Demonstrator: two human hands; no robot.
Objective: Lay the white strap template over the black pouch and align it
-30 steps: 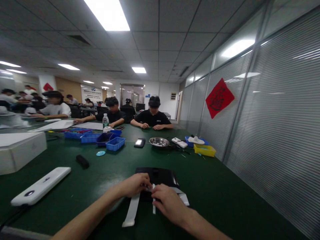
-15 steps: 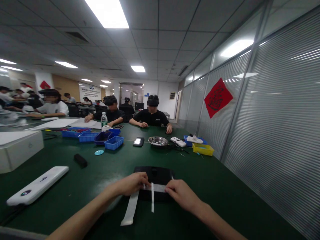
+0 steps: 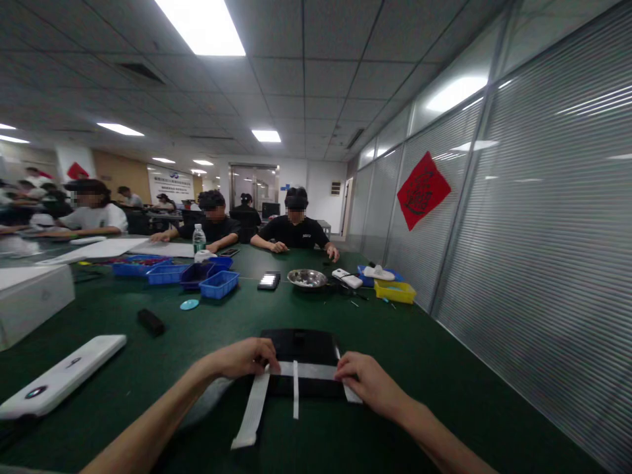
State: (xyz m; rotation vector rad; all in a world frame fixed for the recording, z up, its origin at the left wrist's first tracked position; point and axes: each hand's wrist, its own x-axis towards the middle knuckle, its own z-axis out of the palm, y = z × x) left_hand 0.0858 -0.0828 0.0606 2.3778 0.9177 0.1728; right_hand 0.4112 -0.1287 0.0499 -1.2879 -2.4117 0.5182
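Note:
A black flat case (image 3: 301,343) lies on the green table, with a whitish band (image 3: 311,370) across its front part. My left hand (image 3: 254,357) pinches the band's left end, beside a white ribbed strap (image 3: 253,411) that hangs down onto the table. At the band's right end my right hand (image 3: 363,382) is closed on it, and a short white strap end (image 3: 352,395) shows below those fingers. A thin white strip (image 3: 295,388) crosses the band at its middle and points toward me.
White devices (image 3: 64,375) and a white box (image 3: 34,299) are at the left. Blue bins (image 3: 220,284), a metal bowl (image 3: 307,279) and a yellow bin (image 3: 395,291) stand farther back. Two people (image 3: 296,230) sit across the table.
My hands have moved a little apart along the band. A white strap end now shows under my right hand. The view has shifted slightly.

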